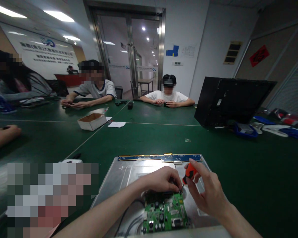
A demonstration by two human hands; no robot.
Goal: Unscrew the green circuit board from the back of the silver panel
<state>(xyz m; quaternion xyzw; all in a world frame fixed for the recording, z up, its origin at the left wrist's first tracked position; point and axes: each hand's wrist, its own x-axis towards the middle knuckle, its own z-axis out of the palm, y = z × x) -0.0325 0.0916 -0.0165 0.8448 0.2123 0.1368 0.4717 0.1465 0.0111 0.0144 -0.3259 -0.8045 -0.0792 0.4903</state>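
Observation:
My right hand (210, 191) grips a short screwdriver (189, 172) with an orange and black handle between thumb and fingers. Its shaft slants down to the upper right corner of a green circuit board (165, 211). Beside the tip, my left hand (164, 180) is closed in a pinch at that corner; whatever is between those fingertips is too small to make out. The board lies on a silvery metal panel (129, 168), which has a narrow blue circuit strip (149, 158) along its far edge. Dark cables (132, 219) run left of the board.
The panel rests on a green table (154, 135). Beyond it are a small plastic packet (187, 140), a white box (92, 122), paper (117, 124) and a black monitor (233, 102). Gloves (275, 129) lie at right. Several people sit around; one person's hand (5, 135) shows at left.

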